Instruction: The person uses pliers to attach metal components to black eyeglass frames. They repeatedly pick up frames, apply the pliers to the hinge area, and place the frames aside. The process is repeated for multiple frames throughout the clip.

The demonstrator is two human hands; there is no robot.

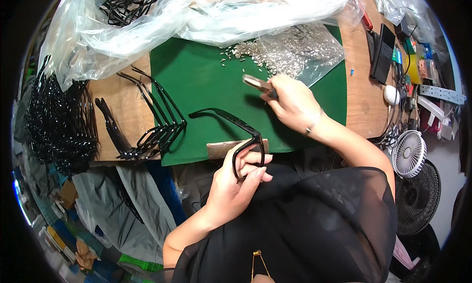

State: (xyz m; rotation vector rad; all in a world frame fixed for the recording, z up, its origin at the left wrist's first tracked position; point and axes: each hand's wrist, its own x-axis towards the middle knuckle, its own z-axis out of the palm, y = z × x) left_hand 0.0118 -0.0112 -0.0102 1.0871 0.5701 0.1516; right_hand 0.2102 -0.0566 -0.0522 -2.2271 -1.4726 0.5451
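My left hand [231, 189] is closed round a black eyeglass frame [255, 137] just in front of the green mat [211, 93]. One temple of the frame stretches away over the mat. Higher up and to the right, my right hand [296, 106] grips a pair of pliers [256, 82], metal head pointing left; the palm hides most of the handles. Just beyond that hand lie small silvery pieces [248, 50], loose beside a clear plastic bag [322, 54] of the same pieces. A narrow brown block [215, 151] sits at the mat's front edge, behind the left hand.
Several black eyeglass frames [164, 128] lie nested left of the mat, beside a large heap of black frames [64, 125]. Clear plastic sheeting [196, 19] covers the back. On the right are a black phone [382, 54], cables and a white fan [409, 153].
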